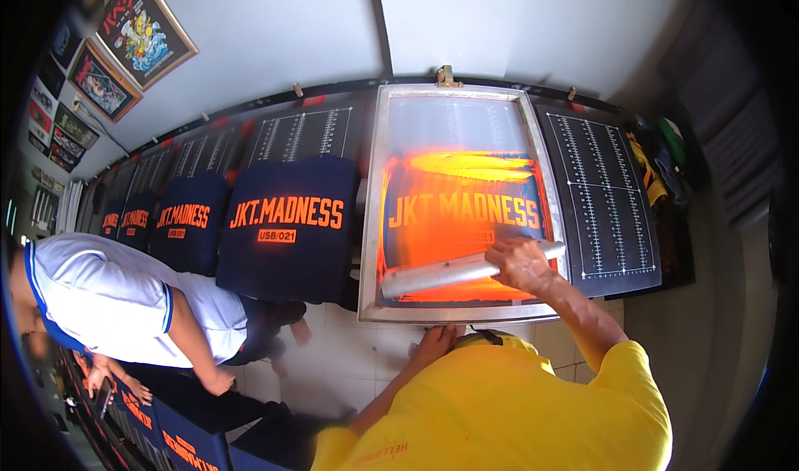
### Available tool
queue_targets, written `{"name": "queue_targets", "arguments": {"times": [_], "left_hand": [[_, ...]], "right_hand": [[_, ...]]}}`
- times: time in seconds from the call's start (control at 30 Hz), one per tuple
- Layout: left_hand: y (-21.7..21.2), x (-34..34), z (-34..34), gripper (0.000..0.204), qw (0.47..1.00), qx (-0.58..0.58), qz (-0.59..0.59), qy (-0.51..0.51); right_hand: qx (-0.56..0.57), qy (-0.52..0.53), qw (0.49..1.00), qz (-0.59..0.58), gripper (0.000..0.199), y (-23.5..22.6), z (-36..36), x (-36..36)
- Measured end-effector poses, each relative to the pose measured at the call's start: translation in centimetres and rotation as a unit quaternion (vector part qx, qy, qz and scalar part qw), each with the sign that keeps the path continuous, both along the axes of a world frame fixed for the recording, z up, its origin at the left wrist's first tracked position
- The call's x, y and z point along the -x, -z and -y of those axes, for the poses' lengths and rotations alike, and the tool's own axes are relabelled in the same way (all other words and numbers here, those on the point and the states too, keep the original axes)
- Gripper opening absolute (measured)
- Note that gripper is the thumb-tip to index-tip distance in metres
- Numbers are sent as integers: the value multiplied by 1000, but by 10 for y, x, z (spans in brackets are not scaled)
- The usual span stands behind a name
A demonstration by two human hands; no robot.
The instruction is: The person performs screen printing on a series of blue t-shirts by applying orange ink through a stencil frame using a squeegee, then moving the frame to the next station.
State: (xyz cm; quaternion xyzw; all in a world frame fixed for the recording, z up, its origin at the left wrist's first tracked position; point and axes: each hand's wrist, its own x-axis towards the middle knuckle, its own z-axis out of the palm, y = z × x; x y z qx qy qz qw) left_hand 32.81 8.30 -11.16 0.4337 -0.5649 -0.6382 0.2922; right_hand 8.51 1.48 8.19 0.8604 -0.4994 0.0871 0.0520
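Head camera looks down over the frame (pixel 466 314)

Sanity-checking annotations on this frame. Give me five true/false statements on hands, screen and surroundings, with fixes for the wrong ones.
1. The right grip is closed on the silver squeegee bar. True.
2. The left grip is also on that bar. False: it is near the lower edge of the metal screen frame; whether it touches is unclear.
3. The ink in the screen is green. False: it is bright orange.
4. A navy shirt with orange lettering lies on the board just left of the frame. True.
5. The co-worker at left wears a yellow top. False: it is white with blue trim.
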Motion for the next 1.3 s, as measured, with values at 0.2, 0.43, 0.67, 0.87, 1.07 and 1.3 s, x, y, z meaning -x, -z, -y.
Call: {"name": "queue_targets", "arguments": {"times": [0.2,0.43,0.67,0.87,1.07,1.3], "left_hand": [[-15,-4,5,40,998,-45,26,23],[-30,-6,1,39,998,-63,22,13],[-42,-7,-1,39,993,-70,87,26],[-26,-6,-5,44,998,-56,12,-4],[-22,-5,-4,45,999,-34,9,-19],[-42,-6,3,46,998,-8,61,18]], "right_hand": [[60,45,997,24,23,-4,25,33],[90,140,986,7,16,-18,130,59],[87,147,985,-8,17,-3,173,73],[1,129,992,-16,16,-22,128,55],[24,94,995,-9,13,-1,37,29],[123,83,987,60,17,43,-74,-15]]}}
